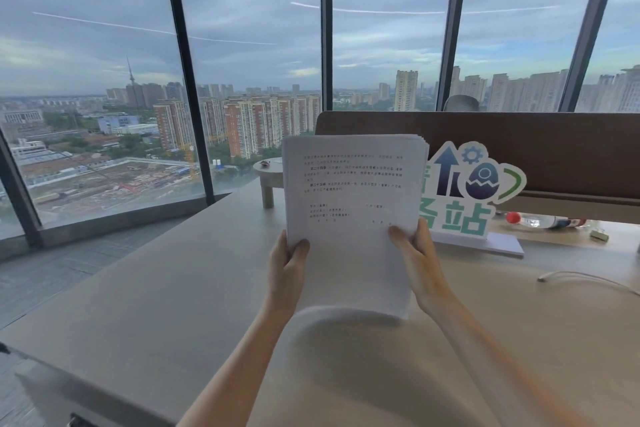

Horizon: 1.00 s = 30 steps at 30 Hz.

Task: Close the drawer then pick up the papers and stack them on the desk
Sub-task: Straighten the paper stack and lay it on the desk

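A stack of white printed papers [349, 191] stands upright over the desk [173, 288], its lower edge close to or on the desktop. My left hand [287, 270] grips the stack's left side, thumb on the front sheet. My right hand [419, 263] grips the right side the same way. The sheets' top edges are slightly fanned at the upper right corner. No drawer is in view.
Behind the papers stands a cut-out sign [474, 191] on a white base. A brown divider panel [519, 149] runs along the desk's back. A bottle [543, 221] lies under it; a white cable [585, 277] lies at right. A small round stand [270, 180] sits near the window.
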Available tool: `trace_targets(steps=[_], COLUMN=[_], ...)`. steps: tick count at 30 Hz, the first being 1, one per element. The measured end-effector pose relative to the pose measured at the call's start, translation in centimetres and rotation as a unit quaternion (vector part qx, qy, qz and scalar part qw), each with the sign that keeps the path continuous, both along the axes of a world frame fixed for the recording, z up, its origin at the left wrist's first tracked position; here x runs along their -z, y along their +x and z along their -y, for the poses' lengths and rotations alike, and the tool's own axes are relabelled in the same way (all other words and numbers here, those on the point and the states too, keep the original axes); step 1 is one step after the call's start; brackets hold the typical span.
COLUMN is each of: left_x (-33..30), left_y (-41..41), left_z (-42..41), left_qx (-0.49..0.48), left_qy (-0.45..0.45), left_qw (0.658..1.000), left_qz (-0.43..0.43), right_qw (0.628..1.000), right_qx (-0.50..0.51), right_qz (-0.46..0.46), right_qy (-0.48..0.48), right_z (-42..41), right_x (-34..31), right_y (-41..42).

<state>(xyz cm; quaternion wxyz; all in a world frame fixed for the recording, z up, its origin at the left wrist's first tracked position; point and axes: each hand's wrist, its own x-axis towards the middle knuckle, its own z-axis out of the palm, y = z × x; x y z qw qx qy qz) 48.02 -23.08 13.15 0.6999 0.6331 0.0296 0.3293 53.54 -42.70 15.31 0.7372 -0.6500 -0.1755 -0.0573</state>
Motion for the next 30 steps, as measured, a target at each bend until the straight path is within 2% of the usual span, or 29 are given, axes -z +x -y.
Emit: trace_targets(steps=[4, 9, 14, 24, 30], left_x=[1.6, 1.5, 1.9, 2.0, 2.7], left_y=[-0.4, -0.2, -0.6, 0.2, 0.6], left_z=[0.4, 0.6, 0.1, 0.0, -0.4], left_qx=[0.049, 0.045, 0.031, 0.002, -0.028], left_qy=[-0.04, -0.01, 0.019, -0.006, 0.028], left_qw=[0.998, 0.999, 0.999, 1.0, 0.997], left_qz=[-0.022, -0.018, -0.031, -0.017, -0.062], right_qw=[0.999, 0.998, 0.991, 0.997, 0.996], right_qx=[0.006, 0.018, 0.083, 0.072, 0.043], right_qz=[-0.014, -0.032, -0.015, -0.016, -0.02], right_qy=[-0.03, -0.047, -0.106, -0.032, -0.069], right_z=[0.2, 0.5, 0.1, -0.6, -0.7], right_x=[2.0, 2.6, 2.8, 2.1, 3.2], right_y=[0.0, 0.2, 0.5, 0.6, 1.0])
